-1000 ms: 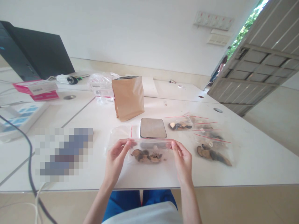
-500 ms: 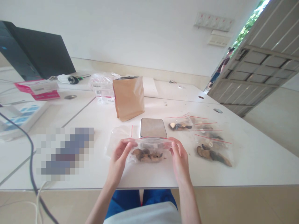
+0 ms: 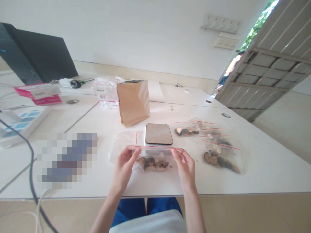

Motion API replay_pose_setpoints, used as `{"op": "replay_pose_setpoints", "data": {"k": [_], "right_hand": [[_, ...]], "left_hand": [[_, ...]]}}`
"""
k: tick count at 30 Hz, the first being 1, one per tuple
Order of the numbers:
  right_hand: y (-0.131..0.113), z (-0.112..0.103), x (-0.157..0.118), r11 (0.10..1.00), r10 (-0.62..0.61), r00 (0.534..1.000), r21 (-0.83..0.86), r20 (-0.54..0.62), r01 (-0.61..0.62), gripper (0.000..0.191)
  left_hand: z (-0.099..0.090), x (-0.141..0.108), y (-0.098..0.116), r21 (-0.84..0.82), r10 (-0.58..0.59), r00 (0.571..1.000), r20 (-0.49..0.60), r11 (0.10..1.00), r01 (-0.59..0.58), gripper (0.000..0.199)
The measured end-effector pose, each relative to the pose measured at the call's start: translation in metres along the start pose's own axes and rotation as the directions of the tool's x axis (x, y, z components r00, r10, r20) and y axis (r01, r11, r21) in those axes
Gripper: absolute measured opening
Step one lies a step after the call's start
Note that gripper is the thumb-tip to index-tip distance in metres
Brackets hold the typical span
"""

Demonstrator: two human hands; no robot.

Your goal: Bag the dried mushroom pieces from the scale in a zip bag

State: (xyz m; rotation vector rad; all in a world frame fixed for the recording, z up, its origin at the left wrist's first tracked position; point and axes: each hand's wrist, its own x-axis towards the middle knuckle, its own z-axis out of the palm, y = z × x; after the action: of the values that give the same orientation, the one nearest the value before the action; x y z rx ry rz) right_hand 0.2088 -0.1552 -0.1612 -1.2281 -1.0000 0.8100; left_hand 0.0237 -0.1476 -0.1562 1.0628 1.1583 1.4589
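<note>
1. Two bare hands hold one clear zip bag (image 3: 153, 159) above the near edge of a white table (image 3: 255, 168); the left hand (image 3: 123, 168) pinches its top left corner, the right hand (image 3: 186, 168) its top right corner, fingers of each closed on the plastic.
2. The bag hangs between the hands, its red seal strip uppermost and level, its long axis running left to right; dark dried slices (image 3: 152, 162) sit low in the middle of it.
3. One flat scale (image 3: 159, 133) lies on the table just beyond the bag, and one upright brown paper pouch (image 3: 133, 102) stands behind that.
4. To the right of the scale lie filled bags (image 3: 213, 142) with red seals, overlapping; at least four can be counted, the nearest holding the largest slices.
5. One empty bag (image 3: 123, 142) lies flat to the left of the scale, near the left hand.
6. At the far left stand one black laptop (image 3: 36, 55), one pink box (image 3: 39, 93) and one blue and white box (image 3: 19, 123); a dark cable (image 3: 31, 168) crosses the table edge.
</note>
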Motion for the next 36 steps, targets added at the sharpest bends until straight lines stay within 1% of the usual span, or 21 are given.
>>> {"op": "replay_pose_setpoints", "data": {"k": [2, 6, 9, 12, 14, 18, 20, 22, 24, 26, 30, 33, 36], "right_hand": [[0.001, -0.001, 0.001, 1.000, 0.002, 1.000, -0.001, 0.015, -0.002, 0.027], [0.004, -0.006, 0.001, 1.000, 0.020, 0.995, 0.002, 0.098, -0.020, 0.026], [0.002, -0.009, 0.000, 1.000, -0.018, 0.988, -0.018, 0.153, 0.021, 0.028], [0.000, -0.010, -0.001, 0.995, -0.067, 0.982, -0.054, 0.177, 0.078, 0.029], [-0.001, -0.008, -0.001, 0.988, -0.103, 0.982, -0.094, 0.157, 0.119, 0.028], [0.000, -0.003, -0.003, 0.961, -0.198, 0.978, -0.185, 0.059, 0.205, 0.025], [0.001, -0.001, -0.004, 0.952, -0.225, 0.974, -0.207, 0.021, 0.225, 0.024], [0.002, 0.000, -0.005, 0.956, -0.217, 0.976, -0.202, 0.007, 0.214, 0.025], [0.003, 0.000, -0.005, 0.969, -0.180, 0.984, -0.168, 0.020, 0.180, 0.025], [0.003, 0.000, -0.004, 0.983, -0.133, 0.990, -0.119, 0.043, 0.137, 0.027], [0.000, 0.000, -0.003, 0.996, -0.062, 0.993, -0.050, 0.103, 0.067, 0.025], [-0.002, 0.001, -0.002, 0.998, -0.061, 0.992, -0.024, 0.115, 0.064, 0.022], [-0.001, 0.001, -0.002, 0.996, -0.078, 0.992, -0.022, 0.100, 0.081, 0.020]], "left_hand": [[0.000, 0.001, 0.000, 0.002, 0.005, 1.000, -0.014, 1.000, -0.005, 0.026], [-0.002, 0.000, -0.001, 0.026, 0.002, 1.000, 0.025, 1.000, -0.002, 0.027], [-0.001, -0.001, -0.002, 0.026, -0.006, 0.999, 0.054, 1.000, 0.005, 0.029], [0.001, -0.002, -0.003, 0.030, -0.011, 0.997, 0.078, 1.000, 0.008, 0.031], [0.002, -0.003, -0.002, 0.043, -0.017, 0.997, 0.071, 0.999, 0.014, 0.030], [0.001, -0.003, 0.002, 0.082, -0.004, 1.000, 0.027, 0.997, 0.002, 0.027], [0.000, -0.003, 0.004, 0.100, 0.008, 1.000, 0.013, 0.995, -0.009, 0.027], [0.000, -0.004, 0.005, 0.107, 0.011, 1.000, -0.001, 0.994, -0.011, 0.027], [0.000, -0.003, 0.005, 0.099, 0.006, 1.000, 0.001, 0.995, -0.006, 0.027], [-0.001, -0.003, 0.003, 0.083, -0.002, 1.000, 0.025, 0.997, 0.000, 0.027], [-0.004, -0.002, -0.003, 0.050, 0.003, 0.994, 0.111, 0.999, -0.008, 0.026], [-0.006, -0.002, -0.004, 0.035, 0.015, 0.987, 0.159, 0.999, -0.021, 0.024], [-0.005, -0.003, -0.002, 0.079, 0.036, 0.990, 0.139, 0.996, -0.048, 0.023]]}}
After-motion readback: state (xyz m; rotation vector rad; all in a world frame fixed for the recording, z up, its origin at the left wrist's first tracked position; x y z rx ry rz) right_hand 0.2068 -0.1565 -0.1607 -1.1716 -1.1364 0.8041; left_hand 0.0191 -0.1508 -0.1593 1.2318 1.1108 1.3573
